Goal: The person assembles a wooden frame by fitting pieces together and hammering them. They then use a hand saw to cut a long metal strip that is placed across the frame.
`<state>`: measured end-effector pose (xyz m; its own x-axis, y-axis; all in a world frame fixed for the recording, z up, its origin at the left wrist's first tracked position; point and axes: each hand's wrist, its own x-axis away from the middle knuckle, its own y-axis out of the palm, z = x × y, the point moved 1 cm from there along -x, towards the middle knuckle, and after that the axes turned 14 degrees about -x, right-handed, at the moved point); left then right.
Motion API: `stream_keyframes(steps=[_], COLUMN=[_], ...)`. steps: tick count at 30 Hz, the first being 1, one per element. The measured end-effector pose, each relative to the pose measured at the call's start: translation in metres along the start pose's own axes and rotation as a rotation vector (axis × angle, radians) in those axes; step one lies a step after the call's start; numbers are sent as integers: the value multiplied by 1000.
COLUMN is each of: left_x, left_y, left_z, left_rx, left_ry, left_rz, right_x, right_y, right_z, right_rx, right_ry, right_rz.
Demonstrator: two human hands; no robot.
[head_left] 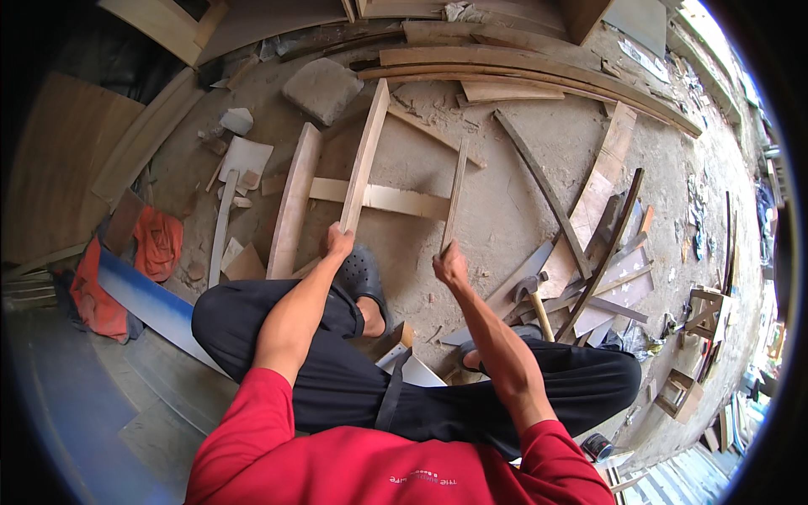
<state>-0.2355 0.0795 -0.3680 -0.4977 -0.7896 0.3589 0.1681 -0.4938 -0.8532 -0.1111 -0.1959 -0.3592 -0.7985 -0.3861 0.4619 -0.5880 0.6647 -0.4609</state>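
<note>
My left hand [338, 241] is closed around the near end of a long pale wooden board [367, 156]. My right hand [452, 263] grips the near end of a thinner wooden strip [457, 189]. Between them runs a short wooden crosspiece [408, 201], which reaches left past the board toward another wide plank [295, 202]. Whether these pieces are fastened together, I cannot tell. A hammer [536, 305] with a wooden handle rests to the right of my right hand, beside my shoe.
Scrap boards [602, 181] and dark strips [545, 189] lie heaped at the right. Long planks [539, 67] cross the far side. A stone slab [321, 90] sits at far left, and an orange cloth [157, 244] lies near a blue-white panel [156, 303]. A small can [598, 447] stands lower right.
</note>
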Motion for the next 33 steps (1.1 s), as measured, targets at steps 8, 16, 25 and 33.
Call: stream_keyframes(steps=[8,16,25,33], left_x=[34,58,83,150], left_y=[-28,-70,-179,-230], left_z=[27,78,169,277], left_rx=[-123,-152,-16,-232], left_ry=[90,194,674,1210], left_rz=[72,274,759,1021], right_x=[42,46,72,73], right_y=[-9,-33,-67,-27], right_z=[9,-11,-77,-106], right_rx=[-123,-122,-459,-1145], right_ry=[44,63,-69,220], right_rz=[55,129,12,-88])
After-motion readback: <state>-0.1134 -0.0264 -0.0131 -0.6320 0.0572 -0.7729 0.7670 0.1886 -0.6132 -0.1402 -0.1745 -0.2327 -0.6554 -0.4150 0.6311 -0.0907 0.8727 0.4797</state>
